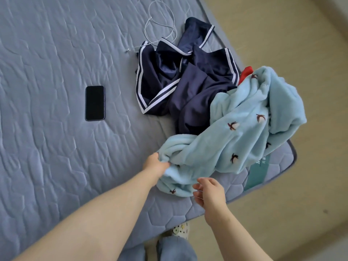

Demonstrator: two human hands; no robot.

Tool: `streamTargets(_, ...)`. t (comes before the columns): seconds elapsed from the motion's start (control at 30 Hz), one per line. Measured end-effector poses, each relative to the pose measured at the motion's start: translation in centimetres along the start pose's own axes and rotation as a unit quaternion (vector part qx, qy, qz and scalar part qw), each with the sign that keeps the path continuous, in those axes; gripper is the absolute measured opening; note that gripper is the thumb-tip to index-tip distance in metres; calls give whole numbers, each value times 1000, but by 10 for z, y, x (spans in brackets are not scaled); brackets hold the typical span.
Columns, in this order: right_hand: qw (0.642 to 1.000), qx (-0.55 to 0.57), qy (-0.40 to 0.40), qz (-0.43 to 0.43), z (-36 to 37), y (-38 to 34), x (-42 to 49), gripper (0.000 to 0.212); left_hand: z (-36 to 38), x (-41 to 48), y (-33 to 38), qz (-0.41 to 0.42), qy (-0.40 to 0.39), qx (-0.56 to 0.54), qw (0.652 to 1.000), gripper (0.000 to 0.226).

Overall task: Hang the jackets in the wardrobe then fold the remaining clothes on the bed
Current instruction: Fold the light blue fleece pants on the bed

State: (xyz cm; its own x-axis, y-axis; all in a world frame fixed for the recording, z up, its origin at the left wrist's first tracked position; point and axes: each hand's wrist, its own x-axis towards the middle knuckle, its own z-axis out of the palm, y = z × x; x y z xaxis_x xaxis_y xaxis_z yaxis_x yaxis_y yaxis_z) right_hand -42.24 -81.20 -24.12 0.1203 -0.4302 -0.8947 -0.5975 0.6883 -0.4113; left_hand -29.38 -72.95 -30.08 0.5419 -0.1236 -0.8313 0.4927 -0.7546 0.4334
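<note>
We seem to be starting the fold: our left hand [157,163] grips an edge of the pale blue fleece [243,117] heaped at the bed's [56,166] corner, while our right hand [209,193] hovers beside it, fingers loosely spread, and should next take another edge to spread it flat.
</note>
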Motion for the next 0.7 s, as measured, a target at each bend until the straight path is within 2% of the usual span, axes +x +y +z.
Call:
streamTargets(0.07, 1000, -11, -10, -5, 3, 3, -4, 13, -4, -5, -3, -11, 1, -14, 1000, 34)
streamTargets(0.17, 998, -22, -43, -32, 11, 4, -20, 9, -21, -26, 0, 15, -12, -69, 997, 17)
streamTargets(0.27, 992, -63, -72, -86, 23, -2, -40, 17, -54, -53, 8, 36, -32, -127, 991, 15)
streamTargets(0.47, 947, -150, -140, -246, 59, -41, -119, 62, -148, -131, 41, 74, -17, -266, 961, 11)
streamTargets(0.57, 925, -128, -206, -294, 84, -66, -179, 55, -194, -180, 62, 116, -17, -296, 948, 22)
streamTargets(0.63, 915, -119, -193, -335, 103, -76, -221, 53, -223, -213, 75, 153, -19, -309, 939, 20)
streamTargets(0.7, 896, -125, -157, -395, 117, -81, -248, 69, -247, -242, 90, 199, -22, -309, 930, 17)
